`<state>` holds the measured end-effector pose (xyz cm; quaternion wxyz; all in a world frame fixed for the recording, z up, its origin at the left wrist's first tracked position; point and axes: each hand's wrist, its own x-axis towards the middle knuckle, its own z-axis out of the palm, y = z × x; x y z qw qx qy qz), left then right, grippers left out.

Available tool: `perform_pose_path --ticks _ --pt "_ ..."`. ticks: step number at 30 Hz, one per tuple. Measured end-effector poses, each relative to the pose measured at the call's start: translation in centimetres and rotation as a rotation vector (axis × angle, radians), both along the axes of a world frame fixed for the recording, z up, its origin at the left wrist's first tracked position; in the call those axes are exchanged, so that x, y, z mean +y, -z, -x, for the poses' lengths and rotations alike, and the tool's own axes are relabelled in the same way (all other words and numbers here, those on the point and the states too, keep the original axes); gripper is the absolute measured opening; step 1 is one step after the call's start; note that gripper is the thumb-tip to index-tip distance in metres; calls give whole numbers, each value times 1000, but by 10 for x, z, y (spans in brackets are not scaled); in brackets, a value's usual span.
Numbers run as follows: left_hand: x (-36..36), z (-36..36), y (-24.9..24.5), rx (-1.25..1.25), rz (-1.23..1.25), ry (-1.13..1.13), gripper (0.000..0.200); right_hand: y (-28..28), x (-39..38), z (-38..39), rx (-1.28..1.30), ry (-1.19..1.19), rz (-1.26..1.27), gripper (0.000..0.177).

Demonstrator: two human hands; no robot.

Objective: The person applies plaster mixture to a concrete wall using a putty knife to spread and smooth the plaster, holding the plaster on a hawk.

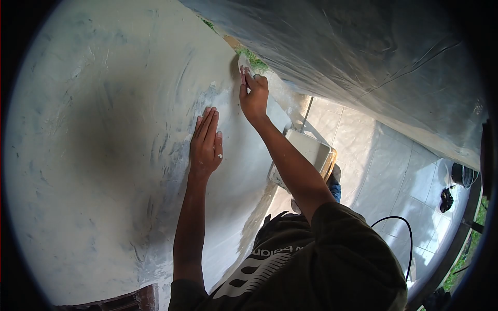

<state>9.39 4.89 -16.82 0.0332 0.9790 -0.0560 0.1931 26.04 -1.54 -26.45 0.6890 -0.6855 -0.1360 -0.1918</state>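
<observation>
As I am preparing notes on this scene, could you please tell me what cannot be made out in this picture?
Head view:
- The gripped part of the pale tool: hidden by the right hand.
- The palm of the left hand: hidden by the back of that hand.
- The rest of the brown frame: cut off by the lower edge.
- What the black item on the tiled floor is: too small to tell.

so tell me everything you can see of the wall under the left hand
The off-white wall fills the view's left, its coating looking like plaster or filler. Grey-blue patches and streaky smears mark it, and dark shading lies over parts. Whether it is wet cannot be told. The left hand rests against it; the right hand holds a pale thin piece near its edge, contact unclear.
</observation>
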Motion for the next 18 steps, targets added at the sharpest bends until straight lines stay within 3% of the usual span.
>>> perform_pose_path --ticks 4,9,11,14,18 --pt "-1 -1 -2 -28 51 23 45 1 8 34 -75 -104 118 39" --pt "4 -1 0 -41 90 29 45 21 -25 94 -127 -192 -152 42" --pt "4 -1 -1 -40 81 38 45 13 -29 66 1 -105 -123 43" --pt "1 -2 0 -44 76 20 45 1 -16 12 -39 51 -77 43" --pt "3 -1 2 -50 78 32 45 1 14 6 -108 -24 30 40"
